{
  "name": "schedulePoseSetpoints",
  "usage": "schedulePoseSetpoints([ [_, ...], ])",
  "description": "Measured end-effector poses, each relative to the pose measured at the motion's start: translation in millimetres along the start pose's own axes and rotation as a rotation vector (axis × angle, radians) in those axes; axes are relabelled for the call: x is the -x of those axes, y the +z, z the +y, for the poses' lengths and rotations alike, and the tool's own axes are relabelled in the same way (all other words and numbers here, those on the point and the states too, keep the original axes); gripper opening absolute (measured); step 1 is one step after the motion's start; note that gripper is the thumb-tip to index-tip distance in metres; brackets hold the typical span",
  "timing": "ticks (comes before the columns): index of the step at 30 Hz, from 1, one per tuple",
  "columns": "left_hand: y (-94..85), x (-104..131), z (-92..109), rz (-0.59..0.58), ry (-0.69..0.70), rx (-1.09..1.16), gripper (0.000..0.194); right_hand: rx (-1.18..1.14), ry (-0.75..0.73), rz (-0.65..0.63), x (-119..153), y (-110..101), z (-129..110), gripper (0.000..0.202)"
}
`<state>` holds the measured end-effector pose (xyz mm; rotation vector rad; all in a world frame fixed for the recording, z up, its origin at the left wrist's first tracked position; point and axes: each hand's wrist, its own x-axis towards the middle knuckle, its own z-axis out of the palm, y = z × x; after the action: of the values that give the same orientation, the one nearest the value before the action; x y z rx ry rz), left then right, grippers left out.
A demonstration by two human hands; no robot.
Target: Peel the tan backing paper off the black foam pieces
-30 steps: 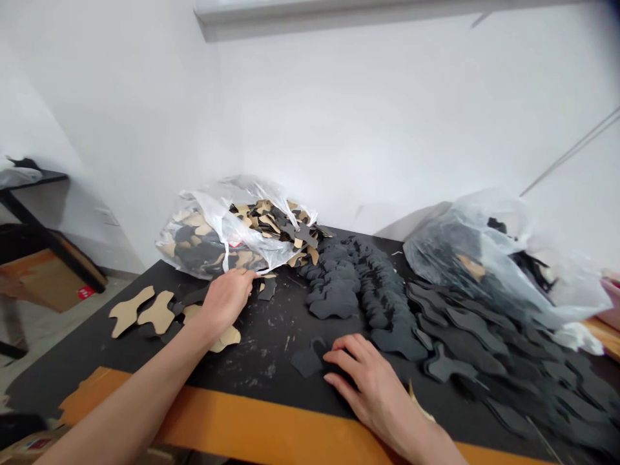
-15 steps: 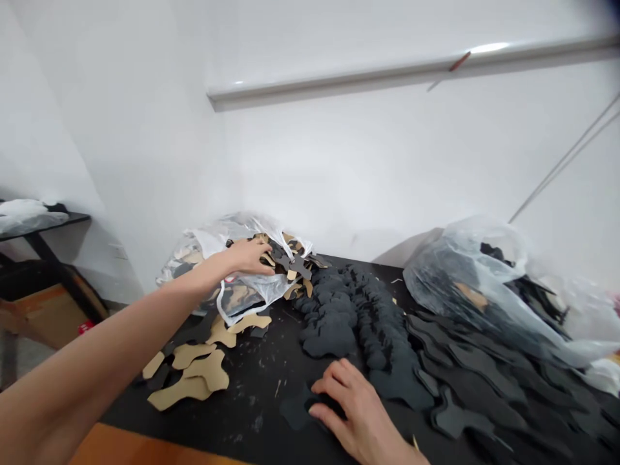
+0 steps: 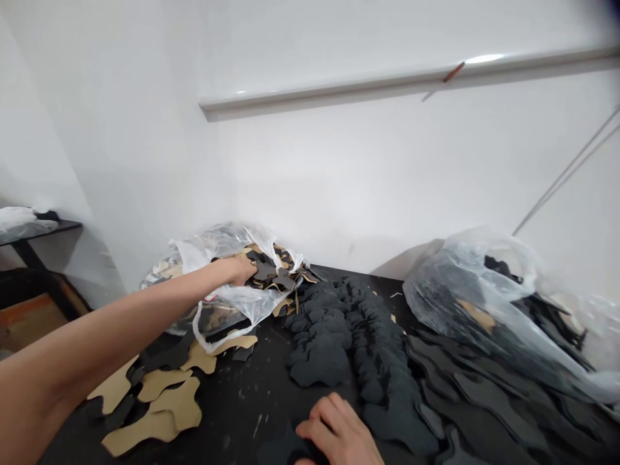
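Observation:
My left hand (image 3: 241,268) reaches into a clear plastic bag (image 3: 242,300) at the back left. Its fingertips are hidden among loose tan and black cut-out pieces (image 3: 271,274), so whether it grips one cannot be seen. At the lower middle, my right hand (image 3: 341,434) is bent loosely over the black table, fingers apart from the thumb. Its fingertips are at the edge of a dark flat piece (image 3: 281,447), which blends into the tabletop. Just beyond it, overlapping black wavy pieces lie in a left row (image 3: 322,361) and a right row (image 3: 400,413).
Loose tan pieces (image 3: 152,416) lie on the table's left side. More black pieces (image 3: 489,400) spread across the right. Behind them a second plastic bag (image 3: 445,284) leans near the white wall (image 3: 329,187). A shelf (image 3: 65,226) stands at far left.
My left hand has gone deeper into the bag, and its fingers are now covered by pieces. The view has shifted, so the table sits lower. My right hand stays by the dark piece.

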<state>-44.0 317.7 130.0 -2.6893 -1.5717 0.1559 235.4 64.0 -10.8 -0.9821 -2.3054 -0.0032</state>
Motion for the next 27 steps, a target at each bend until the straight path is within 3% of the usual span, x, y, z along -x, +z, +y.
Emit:
schedulePoseSetpoints([
  [5, -1.2, 15.9, 6.4, -0.067, 0.044, -0.058, 0.028, 0.009, 0.004, -0.012, 2.4, 0.3, -0.6, 0.033],
  [8, -5.6, 25.0, 9.3, -0.023, 0.064, -0.067, 0.029, 0.024, 0.045, -0.046, 2.5, -0.9, -0.9, 0.022],
  [13, -13.3, 36.2, 10.7, 0.083, 0.063, -0.112, 0.029, 0.022, 0.071, -0.086, -2.3, -6.8, -4.6, 0.026],
  [18, -43.9, 45.8, 4.4, 0.256, 0.018, -0.174, 0.029, -0.018, 0.118, -0.150, -6.1, -13.2, -7.6, 0.026],
  [22, -69.7, 64.8, 15.9, 0.419, 0.017, -0.224, 0.050, -0.021, 0.147, -0.155, -6.3, -16.2, -9.7, 0.024],
  [24, -65.4, 79.2, 32.2, 0.431, 0.075, -0.250, 0.053, -0.029, 0.155, -0.149, -5.9, -17.6, -11.8, 0.023],
  [27, -30.1, 102.3, 62.7, 0.379, 0.186, -0.272, 0.061, -0.050, 0.163, -0.143, -5.9, -19.9, -15.4, 0.019],
])
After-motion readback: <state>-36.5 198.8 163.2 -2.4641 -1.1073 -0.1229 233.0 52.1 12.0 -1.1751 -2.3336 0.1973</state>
